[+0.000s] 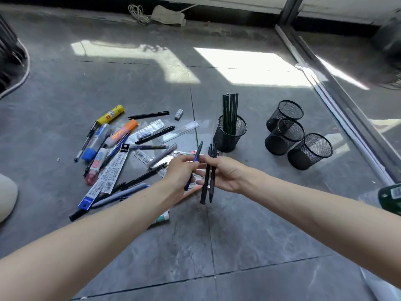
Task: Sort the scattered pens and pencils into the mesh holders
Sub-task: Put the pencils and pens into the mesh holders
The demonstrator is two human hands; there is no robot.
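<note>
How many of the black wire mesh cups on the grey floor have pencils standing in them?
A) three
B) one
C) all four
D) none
B: only the black mesh cup nearest the scattered pile has dark green pencils standing in it, while the three other mesh cups to its right look empty.

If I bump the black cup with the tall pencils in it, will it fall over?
It could tip: the pencils stand far taller than the mesh holder, which looks light. On the glossy floor it might slide first.
</note>
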